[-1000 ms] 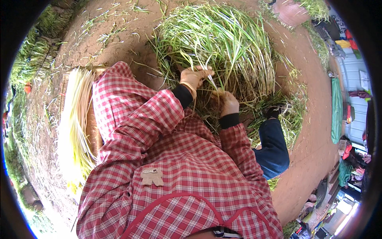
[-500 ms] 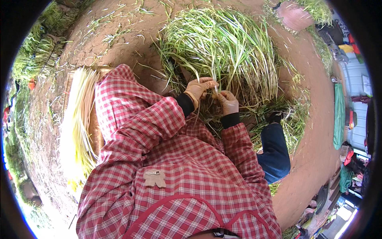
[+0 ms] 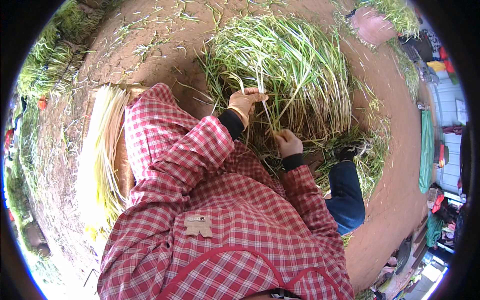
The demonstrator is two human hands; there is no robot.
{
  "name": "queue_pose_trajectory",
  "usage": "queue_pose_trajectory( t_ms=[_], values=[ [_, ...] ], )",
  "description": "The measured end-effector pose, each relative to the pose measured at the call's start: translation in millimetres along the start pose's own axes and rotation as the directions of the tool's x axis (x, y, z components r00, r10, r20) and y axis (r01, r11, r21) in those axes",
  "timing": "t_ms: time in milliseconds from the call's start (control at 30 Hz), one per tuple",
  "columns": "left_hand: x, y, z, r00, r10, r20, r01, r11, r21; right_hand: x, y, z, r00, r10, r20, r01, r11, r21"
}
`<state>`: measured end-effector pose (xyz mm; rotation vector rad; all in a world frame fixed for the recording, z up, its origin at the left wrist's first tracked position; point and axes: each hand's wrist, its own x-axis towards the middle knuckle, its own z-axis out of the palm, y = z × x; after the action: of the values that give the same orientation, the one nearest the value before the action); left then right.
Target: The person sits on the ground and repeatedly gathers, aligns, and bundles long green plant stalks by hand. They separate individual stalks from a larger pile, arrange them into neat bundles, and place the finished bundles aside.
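Observation:
My left hand (image 3: 245,103), in an orange-tan glove, grips pale green-white stalks (image 3: 260,80), with its fingers closed round them. Below and to the right, my right hand (image 3: 287,143) pinches the lower, leafy part of the stalks, its fingertips partly hidden among the leaves. Both hands are just in front of a large heap of long green plants (image 3: 280,50) with pale stems. At my left side a long bundle of cleaned pale yellow stalks (image 3: 102,155) lies on a brown board (image 3: 123,162) beside my checked sleeve and clothing.
More piles of green plants (image 3: 45,60) line the far left, and another (image 3: 397,15) lies at the upper right near a pink object (image 3: 371,24). A dark-clothed bent leg (image 3: 342,195) is at my right. A green rolled sheet (image 3: 425,150) and mixed clutter stand by the right wall.
Since half a second ago my right hand has moved down, away from my left, which has risen slightly, leaving a longer length of stalk between them.

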<state>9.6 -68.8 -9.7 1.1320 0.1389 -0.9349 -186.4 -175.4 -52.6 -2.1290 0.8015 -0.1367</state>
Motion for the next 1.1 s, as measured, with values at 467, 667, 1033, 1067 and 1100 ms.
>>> queue_pose_trajectory(
  t_ms=[467,667,1033,1067,1100],
  values=[
    [-14.8,15.6,8.0,0.983,-0.027,0.182,0.019,0.999,0.047,1.5,53.7,-66.1,0.993,-0.029,0.117,0.093,0.799,-0.595],
    [-26.3,-18.2,10.7,0.982,-0.062,0.178,0.008,0.957,0.291,87.5,-75.4,-53.5,0.986,0.001,0.165,-0.063,0.926,0.372],
    [-23.0,-18.3,10.2,0.981,-0.078,0.179,0.041,0.979,0.199,111.3,-42.7,-39.5,0.9,0.197,0.388,-0.412,0.674,0.614],
    [-23.2,-17.9,10.4,0.981,-0.089,0.17,0.054,0.979,0.199,109.0,-42.6,-37.2,0.914,0.158,0.374,-0.372,0.699,0.611],
    [-23.6,-17.9,10.6,0.981,-0.094,0.173,0.06,0.979,0.193,107.5,-43.2,-34.2,0.932,0.134,0.336,-0.323,0.725,0.608]
  ],
)
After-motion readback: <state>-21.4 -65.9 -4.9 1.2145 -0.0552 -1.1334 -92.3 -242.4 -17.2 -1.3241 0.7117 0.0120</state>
